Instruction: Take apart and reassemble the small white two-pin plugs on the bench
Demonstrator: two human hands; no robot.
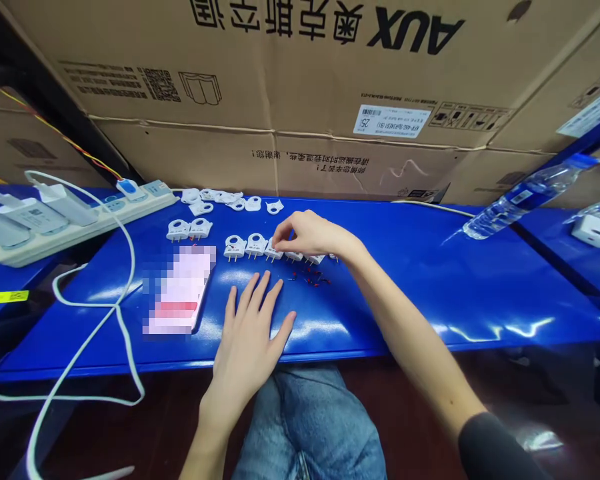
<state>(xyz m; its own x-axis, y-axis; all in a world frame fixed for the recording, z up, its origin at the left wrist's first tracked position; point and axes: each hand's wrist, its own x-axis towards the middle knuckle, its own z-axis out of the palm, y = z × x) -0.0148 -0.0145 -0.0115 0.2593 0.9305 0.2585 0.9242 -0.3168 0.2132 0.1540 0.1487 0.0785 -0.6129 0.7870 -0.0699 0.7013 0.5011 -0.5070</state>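
Observation:
Along the middle of the blue table lies a row of white two-pin plug pieces (256, 245), pins toward me. My right hand (307, 233) is over the row, thumb and forefinger pinched at one plug piece; whether a small part is between the fingertips is hidden. My left hand (253, 327) rests flat near the table's front edge with fingers spread, holding nothing. Small red and black parts (313, 277) lie scattered just in front of the row. Two more plug pieces (189, 230) sit to the left, and several white ring-shaped covers (213, 199) lie behind.
A blurred-out phone (180, 290) lies left of my left hand. A white power strip (87, 223) with adapters and loose white cables (125, 327) occupies the left. Cardboard boxes (305, 80) stand behind the blue table (430, 287). A water bottle (525, 200) lies at the right.

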